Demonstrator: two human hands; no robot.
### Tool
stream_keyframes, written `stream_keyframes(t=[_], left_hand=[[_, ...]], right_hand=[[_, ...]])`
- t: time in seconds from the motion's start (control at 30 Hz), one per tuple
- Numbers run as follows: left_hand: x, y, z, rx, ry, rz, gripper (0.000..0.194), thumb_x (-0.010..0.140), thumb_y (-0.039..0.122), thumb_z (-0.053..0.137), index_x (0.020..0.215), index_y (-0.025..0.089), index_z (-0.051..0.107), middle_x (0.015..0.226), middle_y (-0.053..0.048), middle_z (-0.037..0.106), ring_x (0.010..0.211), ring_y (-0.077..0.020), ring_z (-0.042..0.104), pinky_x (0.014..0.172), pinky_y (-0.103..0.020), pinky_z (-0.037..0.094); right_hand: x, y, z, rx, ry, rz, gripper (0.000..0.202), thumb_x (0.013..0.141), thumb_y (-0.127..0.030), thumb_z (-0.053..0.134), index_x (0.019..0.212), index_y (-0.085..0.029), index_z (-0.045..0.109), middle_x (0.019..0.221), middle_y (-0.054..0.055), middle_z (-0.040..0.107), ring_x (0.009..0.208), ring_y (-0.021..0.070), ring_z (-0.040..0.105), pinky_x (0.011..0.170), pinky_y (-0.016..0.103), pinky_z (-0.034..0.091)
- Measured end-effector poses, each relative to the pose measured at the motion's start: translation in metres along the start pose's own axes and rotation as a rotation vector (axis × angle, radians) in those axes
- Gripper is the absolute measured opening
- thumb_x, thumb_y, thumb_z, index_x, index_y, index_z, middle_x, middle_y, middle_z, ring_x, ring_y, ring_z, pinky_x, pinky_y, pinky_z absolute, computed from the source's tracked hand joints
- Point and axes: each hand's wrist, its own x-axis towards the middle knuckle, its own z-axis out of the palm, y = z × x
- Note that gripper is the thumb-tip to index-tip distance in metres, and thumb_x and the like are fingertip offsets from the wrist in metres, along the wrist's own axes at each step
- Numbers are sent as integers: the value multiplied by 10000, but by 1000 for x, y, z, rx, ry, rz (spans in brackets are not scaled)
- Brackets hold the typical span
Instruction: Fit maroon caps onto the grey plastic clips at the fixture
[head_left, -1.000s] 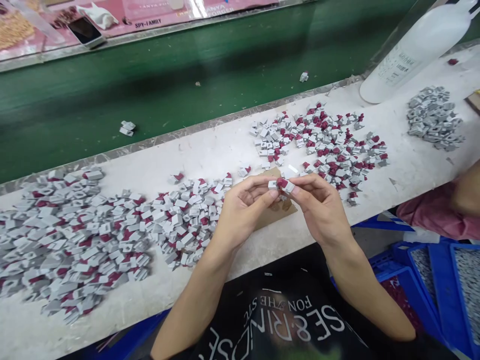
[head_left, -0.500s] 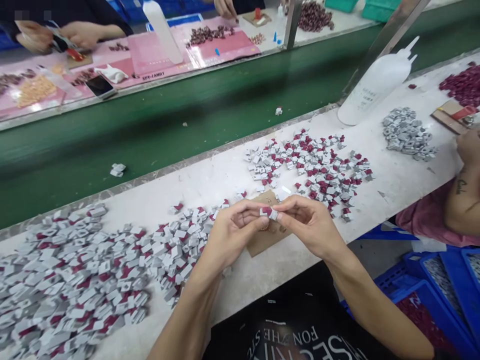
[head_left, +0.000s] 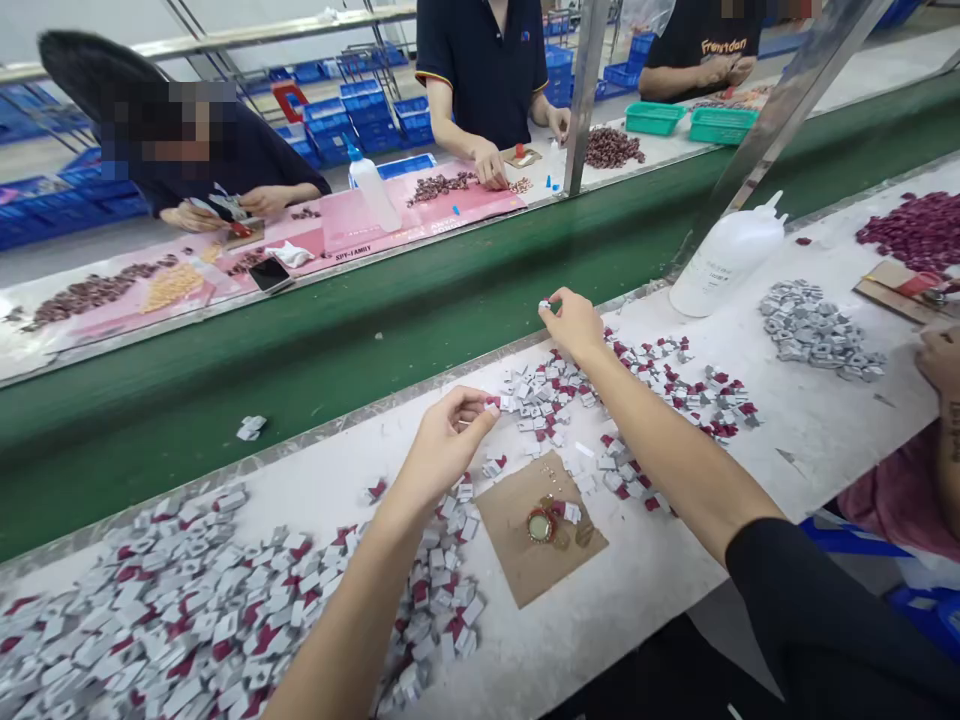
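My left hand (head_left: 442, 450) is closed in a pinch on a small maroon-and-white plastic piece (head_left: 493, 402), just above the worktable. Further out, my right hand (head_left: 576, 325) reaches to the edge of the green belt, thumb and forefinger closed around a small grey-and-white plastic piece (head_left: 544, 305). Beneath my arms lies a brown cardboard square (head_left: 517, 560). On it sit a bottle cap (head_left: 540, 525) and another maroon-and-white piece (head_left: 568, 511) touching or close beside the cap, plus wet-looking spots.
A large heap of grey-and-maroon pieces (head_left: 187, 610) covers the table's left; a looser pile (head_left: 675, 385) lies right. A white squeeze bottle (head_left: 720, 265) stands behind it. One grey piece (head_left: 251, 427) rests on the green belt (head_left: 337, 370). Co-workers sit across and at right.
My hands have parted from above the cardboard: the left moved left, the right reached forward to the piece on the belt and pinched it. The camera view has tilted up.
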Motion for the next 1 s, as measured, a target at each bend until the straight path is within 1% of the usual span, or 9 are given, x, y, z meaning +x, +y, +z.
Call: stream_keyframes(t=[0.13, 0.3, 0.4, 0.5, 0.63, 0.73, 0.8, 0.87, 1.0], left_hand=[[16, -9, 3, 22, 4, -37, 237, 814, 399, 866, 947, 213, 803, 981, -85, 822, 942, -257, 744, 894, -396, 602], [72, -24, -1, 118, 116, -97, 163, 808, 270, 871, 884, 202, 743, 901, -71, 791, 876, -236, 742, 860, -363, 592], [115, -30, 0, 209, 174, -142, 153, 855, 200, 874, 881, 191, 724, 895, -74, 785, 869, -236, 750, 860, -363, 599], [147, -30, 6, 310, 175, -178, 123, 997, 245, 833, 1039, 156, 760, 1045, -93, 805, 958, -238, 772, 915, -400, 641], [169, -27, 13, 450, 137, -191, 336, 1103, 410, 773, 1345, 178, 744, 1346, -109, 765, 1142, -259, 771, 994, -480, 679], [166, -27, 11, 551, 154, -157, 288, 1099, 349, 755, 1314, 158, 738, 1313, -133, 759, 1165, -295, 758, 1036, -515, 649], [151, -27, 8, 611, 179, -89, 218, 1085, 247, 696, 1275, 142, 718, 1303, -183, 731, 1216, -353, 726, 1082, -553, 601], [127, -28, 7, 661, 160, 33, 243, 1037, 159, 644, 1275, 150, 693, 1361, -219, 676, 1313, -394, 662, 1152, -567, 540], [80, -30, 10, 709, -86, 302, 280, 947, 104, 640, 1179, 237, 724, 1300, -128, 677, 1297, -348, 622, 1200, -502, 498]], right_hand=[[38, -13, 24, -62, -22, 50, 236, 1037, -217, 747, 1254, -125, 749, 1388, 291, 749, 1318, 421, 736, 1119, 502, 541], [32, -18, 27, 28, -80, -35, 181, 1004, -99, 674, 1133, -127, 798, 1305, 262, 798, 1315, 413, 744, 1149, 491, 538], [-1, -10, 10, 146, -116, -100, 229, 1029, -157, 657, 1217, -160, 788, 1126, 153, 846, 1126, 324, 810, 1040, 434, 616], [-56, 10, -15, 275, -177, -145, 222, 1070, -281, 647, 1246, -205, 758, 954, 59, 835, 811, 232, 809, 787, 372, 666], [-136, 40, -45, 627, -274, -119, 226, 1020, -433, 785, 1123, -232, 790, 853, 45, 810, 747, 224, 790, 724, 383, 686], [-184, 57, -60, 697, -293, -16, 324, 978, -555, 846, 1076, -248, 817, 872, 63, 822, 765, 240, 800, 733, 398, 702], [-209, 67, -65, 693, -287, 64, 357, 979, -596, 846, 1095, -258, 836, 874, 70, 824, 787, 250, 806, 744, 395, 701], [-228, 76, -66, 694, -273, 134, 375, 989, -616, 839, 1122, -265, 846, 853, 69, 814, 803, 254, 805, 755, 388, 696], [-252, 86, -60, 775, -244, 218, 393, 994, -602, 861, 1207, -274, 816, 854, 50, 808, 808, 241, 803, 772, 372, 690]])
